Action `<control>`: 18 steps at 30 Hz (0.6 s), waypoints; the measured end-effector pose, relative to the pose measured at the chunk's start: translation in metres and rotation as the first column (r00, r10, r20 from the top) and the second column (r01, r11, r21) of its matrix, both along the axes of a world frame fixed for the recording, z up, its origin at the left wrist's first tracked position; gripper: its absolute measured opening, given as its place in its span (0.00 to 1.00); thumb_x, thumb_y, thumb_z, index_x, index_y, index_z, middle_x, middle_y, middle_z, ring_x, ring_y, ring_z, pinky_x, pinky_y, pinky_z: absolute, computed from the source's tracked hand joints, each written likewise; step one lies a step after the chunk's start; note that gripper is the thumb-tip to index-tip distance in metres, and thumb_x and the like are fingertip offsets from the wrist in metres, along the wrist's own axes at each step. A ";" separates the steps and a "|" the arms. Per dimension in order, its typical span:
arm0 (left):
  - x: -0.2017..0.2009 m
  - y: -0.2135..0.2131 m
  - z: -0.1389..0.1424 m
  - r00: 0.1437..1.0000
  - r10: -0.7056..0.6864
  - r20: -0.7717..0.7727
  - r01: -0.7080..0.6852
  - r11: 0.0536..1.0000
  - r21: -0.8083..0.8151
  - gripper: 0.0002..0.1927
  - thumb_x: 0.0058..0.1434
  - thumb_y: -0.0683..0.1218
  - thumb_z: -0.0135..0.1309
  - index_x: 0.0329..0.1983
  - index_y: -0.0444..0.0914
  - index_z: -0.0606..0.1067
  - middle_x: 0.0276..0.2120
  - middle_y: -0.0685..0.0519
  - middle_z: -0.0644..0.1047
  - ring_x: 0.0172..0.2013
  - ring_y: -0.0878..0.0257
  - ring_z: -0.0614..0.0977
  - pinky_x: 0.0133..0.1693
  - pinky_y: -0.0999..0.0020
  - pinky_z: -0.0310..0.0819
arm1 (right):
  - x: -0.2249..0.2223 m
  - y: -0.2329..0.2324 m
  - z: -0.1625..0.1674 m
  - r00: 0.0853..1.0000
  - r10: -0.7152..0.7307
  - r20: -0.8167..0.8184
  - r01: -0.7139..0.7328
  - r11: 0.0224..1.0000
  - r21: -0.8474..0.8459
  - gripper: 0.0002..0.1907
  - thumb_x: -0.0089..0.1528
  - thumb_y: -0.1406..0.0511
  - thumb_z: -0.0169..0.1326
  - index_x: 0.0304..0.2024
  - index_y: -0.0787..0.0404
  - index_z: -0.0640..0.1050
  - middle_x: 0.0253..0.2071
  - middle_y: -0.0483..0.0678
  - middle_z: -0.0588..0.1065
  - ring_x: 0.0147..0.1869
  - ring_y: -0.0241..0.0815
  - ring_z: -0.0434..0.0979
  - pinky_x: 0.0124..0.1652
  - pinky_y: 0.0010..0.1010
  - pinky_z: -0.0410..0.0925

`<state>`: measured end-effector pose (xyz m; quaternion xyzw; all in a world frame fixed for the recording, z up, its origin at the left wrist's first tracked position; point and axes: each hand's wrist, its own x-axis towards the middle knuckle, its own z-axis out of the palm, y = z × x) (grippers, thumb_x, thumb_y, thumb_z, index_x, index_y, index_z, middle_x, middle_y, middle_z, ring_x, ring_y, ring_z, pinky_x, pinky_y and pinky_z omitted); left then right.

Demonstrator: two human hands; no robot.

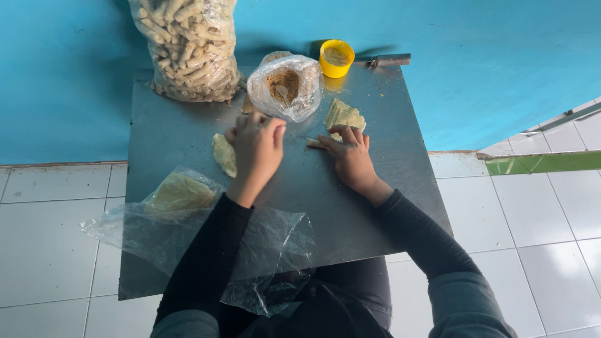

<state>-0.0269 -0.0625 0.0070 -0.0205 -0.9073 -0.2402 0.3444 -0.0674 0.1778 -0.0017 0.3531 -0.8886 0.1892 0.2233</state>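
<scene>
Left hand (258, 145) at frame centre, fingers curled together near the filling bag (286, 87), grip contents unclear. Right hand (350, 155) just right of centre, fingers spread flat, pressing a small wrapper piece (315, 143) on the metal board (388, 163). Wrapper stack (344, 115) just above; yellow cup (336, 57) at upper centre.

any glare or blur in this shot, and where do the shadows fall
Head view: soft, even daylight; the grey metal board shows only a dull sheen. The yellow plastic cup casts a faint shadow on the blue wall behind it. The clear bag of rolled snacks glints slightly. The left hand and right hand look sharp, without visible motion blur.
</scene>
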 end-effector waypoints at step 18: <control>-0.012 -0.094 0.002 0.772 -0.091 0.629 0.019 0.993 0.120 0.27 0.46 0.58 0.72 0.49 0.46 0.82 0.49 0.54 0.80 0.54 0.54 0.78 0.55 0.46 0.66 | -0.050 -0.047 0.072 0.964 0.193 0.182 -0.071 0.848 -0.525 0.11 0.64 0.72 0.59 0.45 0.65 0.70 0.38 0.46 0.74 0.34 0.32 0.74 0.34 0.25 0.68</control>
